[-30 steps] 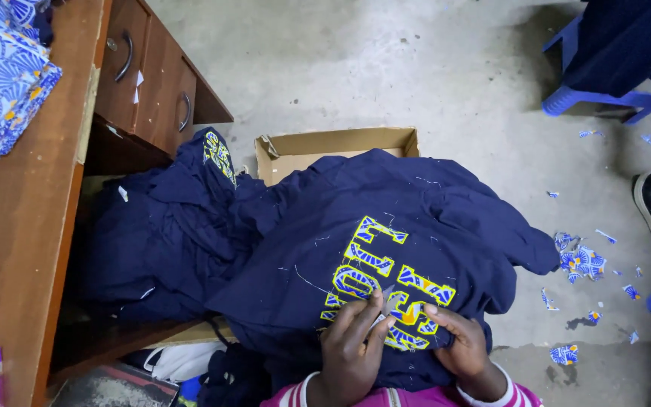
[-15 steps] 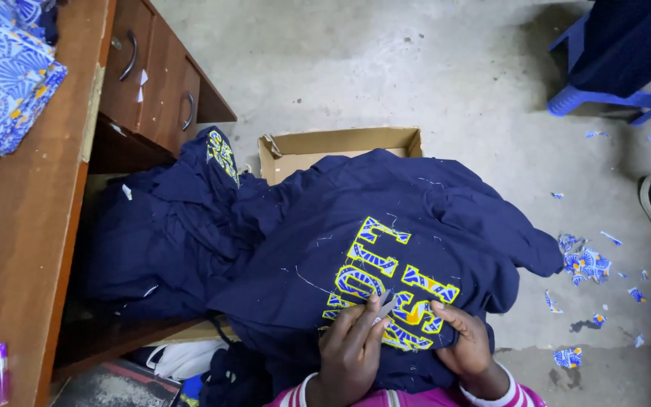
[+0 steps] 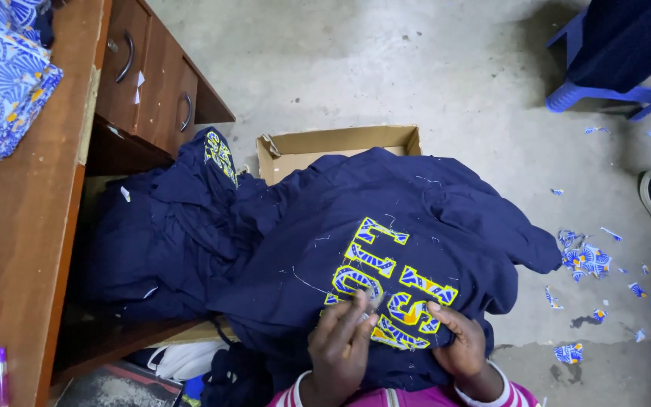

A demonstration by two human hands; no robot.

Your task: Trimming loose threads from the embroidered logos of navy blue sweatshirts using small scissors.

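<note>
Navy garment [image 3: 386,249] on lap: left hand [image 3: 340,350] pinching at yellow lettering [image 3: 389,283]; right hand [image 3: 457,343] spread flat beside lettering; cardboard box [image 3: 325,147] behind garment.

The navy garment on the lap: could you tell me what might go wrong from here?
The left hand works a small, blurred tool at the yellow-edged letters while the right hand presses nearby; a slip might nick the navy garment or those fingers. Loose threads and the fabric scraps on the floor could cling to the cloth.
</note>
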